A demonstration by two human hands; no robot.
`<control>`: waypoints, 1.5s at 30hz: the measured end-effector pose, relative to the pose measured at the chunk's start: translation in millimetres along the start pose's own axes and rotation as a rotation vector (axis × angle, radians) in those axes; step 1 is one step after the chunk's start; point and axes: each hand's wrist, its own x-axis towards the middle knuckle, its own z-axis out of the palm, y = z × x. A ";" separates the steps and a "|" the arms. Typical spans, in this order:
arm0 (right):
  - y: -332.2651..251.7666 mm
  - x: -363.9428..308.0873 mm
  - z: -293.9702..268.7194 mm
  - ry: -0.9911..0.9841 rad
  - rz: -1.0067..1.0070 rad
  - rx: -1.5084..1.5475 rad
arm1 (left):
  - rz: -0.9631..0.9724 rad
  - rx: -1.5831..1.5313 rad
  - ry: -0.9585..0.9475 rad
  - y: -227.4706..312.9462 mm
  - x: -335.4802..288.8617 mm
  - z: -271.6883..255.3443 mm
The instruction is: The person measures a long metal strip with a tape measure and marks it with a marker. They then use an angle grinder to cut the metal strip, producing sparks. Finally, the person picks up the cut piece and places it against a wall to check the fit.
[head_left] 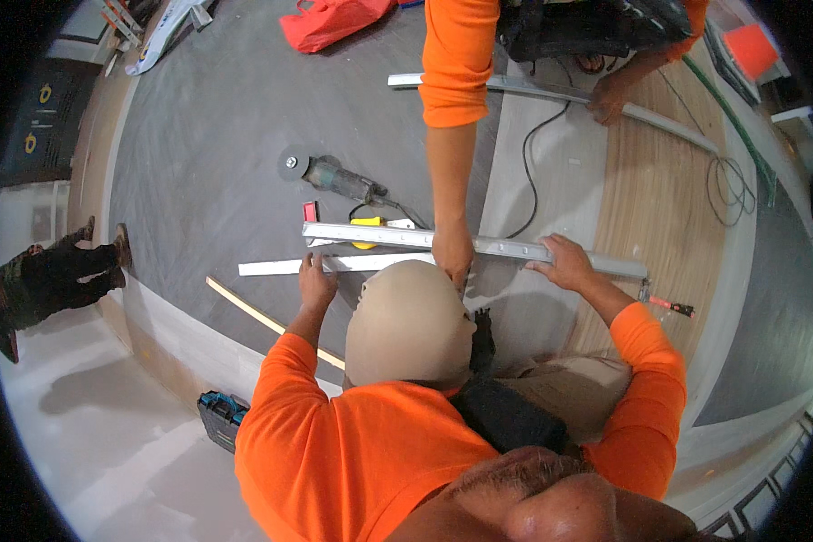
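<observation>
A long silver metal rail [506,246] with small holes runs from left to right in front of me. My right hand [566,262] grips its right part, fingers over the top and thumb at the near edge. Just nearer lies a thinner white metal strip [271,268]; my left hand [315,285] has its fingertips closed over it. Between my hands, a co-worker's hand [453,251] reaches down from the far side across the rail. My beige-trousered knee [411,321] hides part of the strip. Beyond the rail's left end lie an angle grinder [339,181] and a yellow-handled tool [367,233].
The co-worker's other hand [608,99] rests on another metal rail [668,125]. A black cable [535,172] crosses the floor. A wooden strip [262,316] and a tool case [219,417] lie left, a red-handled tool [673,305] right, a red bag [334,23] far off.
</observation>
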 end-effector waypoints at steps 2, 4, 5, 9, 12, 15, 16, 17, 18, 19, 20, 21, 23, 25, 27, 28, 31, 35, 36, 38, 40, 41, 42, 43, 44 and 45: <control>7.3 4.3 0.2 0.070 -0.058 -0.122 | 0.005 0.021 -0.007 -0.3 0.2 1.8; 9.2 9.6 -3.1 0.076 -0.078 -0.172 | 0.006 -0.004 -0.026 9.1 2.4 -3.2; 8.0 11.7 -7.8 0.107 -0.066 -0.232 | 0.003 -0.013 -0.041 13.7 2.7 -2.9; 0.0 17.8 -16.8 0.184 -0.121 -0.280 | -0.014 -0.004 -0.080 20.3 0.7 2.6; -1.0 20.7 -19.7 0.149 -0.110 -0.264 | 0.018 -0.060 -0.076 20.9 -1.4 12.3; 10.7 24.6 -11.9 0.194 -0.112 -0.166 | 0.049 -0.045 -0.079 34.8 -1.3 9.9; 13.4 25.7 -7.9 0.238 -0.124 -0.164 | 0.098 -0.106 -0.031 34.0 -1.6 12.4; 15.4 25.5 -4.9 0.238 -0.121 -0.154 | 0.092 -0.106 -0.041 35.0 -4.4 12.1; 17.2 27.0 -3.2 0.234 -0.124 -0.151 | 0.080 -0.114 -0.048 47.6 -11.0 4.3; 17.3 29.7 -3.5 0.235 -0.129 -0.144 | 0.068 -0.117 -0.051 58.5 -13.9 -4.7; 17.7 30.6 -4.5 0.236 -0.130 -0.143 | 0.099 -0.148 -0.003 64.0 -14.6 -7.0; 18.7 32.8 -4.4 0.237 -0.140 -0.140 | 0.123 -0.173 0.051 67.2 -15.2 -10.9; 21.1 34.4 -5.4 0.202 -0.139 -0.126 | 0.202 -0.197 0.197 76.7 -16.7 -17.0; 23.1 40.0 -5.0 0.133 -0.125 -0.100 | 0.311 -0.178 0.386 94.2 -11.4 -31.6; 26.6 42.6 -3.7 0.138 -0.130 -0.090 | 0.390 -0.098 0.329 110.9 -0.9 -48.9; 28.3 41.4 -2.2 0.143 -0.124 -0.088 | 0.432 -0.049 0.295 117.6 6.4 -53.9; 29.0 43.1 8.1 0.111 -0.132 -0.046 | 0.541 0.041 0.105 118.5 23.0 -51.6; 23.0 38.9 14.3 0.052 -0.189 -0.006 | 0.574 0.110 -0.118 101.0 24.8 -31.7; 14.7 39.6 15.4 0.008 -0.191 -0.014 | 0.670 0.161 0.000 68.5 25.8 -0.6; 17.7 31.3 23.4 -0.003 -0.199 -0.033 | 0.649 0.170 -0.148 56.3 31.5 23.7; 26.0 27.8 41.3 0.007 -0.219 -0.040 | 0.670 0.199 -0.169 41.2 31.0 54.9; 32.2 23.8 49.0 -0.011 -0.189 -0.036 | 0.673 0.193 -0.205 48.3 37.6 65.0; 34.0 22.7 49.6 -0.010 -0.208 -0.030 | 0.660 0.187 -0.227 48.9 37.8 69.2; 36.0 18.1 50.8 -0.003 -0.228 -0.020 | 0.654 0.187 -0.248 50.5 38.2 72.3; 37.7 16.8 54.2 -0.002 -0.238 -0.056 | 0.640 0.188 -0.257 49.2 35.7 72.3; 36.8 17.6 54.6 0.001 -0.255 -0.090 | 0.623 0.192 -0.262 48.4 34.6 68.5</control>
